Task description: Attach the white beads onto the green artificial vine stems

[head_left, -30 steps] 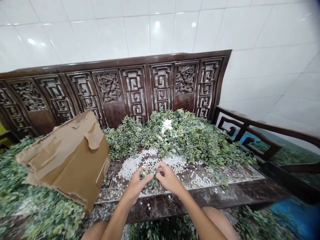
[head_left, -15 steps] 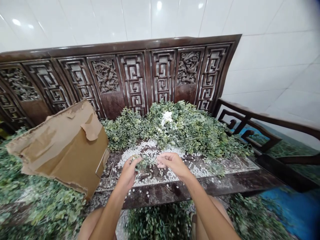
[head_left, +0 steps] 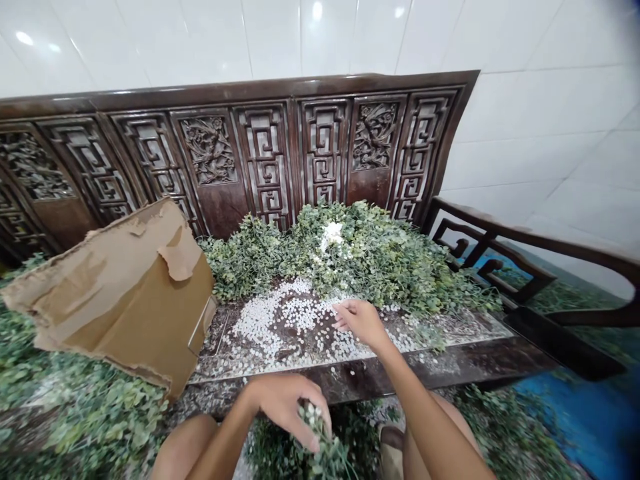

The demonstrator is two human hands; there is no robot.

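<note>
Low in front of the bench, my left hand (head_left: 286,401) curls around an artificial leafy sprig (head_left: 327,448) with small white pieces among its leaves. My right hand (head_left: 361,321) hovers over the bench seat with its fingertips pinched together. Whatever the right fingers hold, if anything, is too small to make out. Beneath and left of that hand, many small white round pieces (head_left: 260,325) lie scattered over the dark seat (head_left: 330,383). Behind them a heap of green artificial foliage (head_left: 400,263) rests against the backrest, with a white clump (head_left: 331,235) on top.
A torn cardboard box (head_left: 145,317) stands on the left of the seat, with more foliage (head_left: 105,403) around it. The carved wooden backrest (head_left: 215,200) runs along the tiled wall. An armrest (head_left: 545,243) borders the right end. Blue material (head_left: 575,420) lies at lower right.
My left hand has moved down and toward me, from above the white pieces to below the seat's front edge, carrying the sprig. My right hand has shifted slightly right.
</note>
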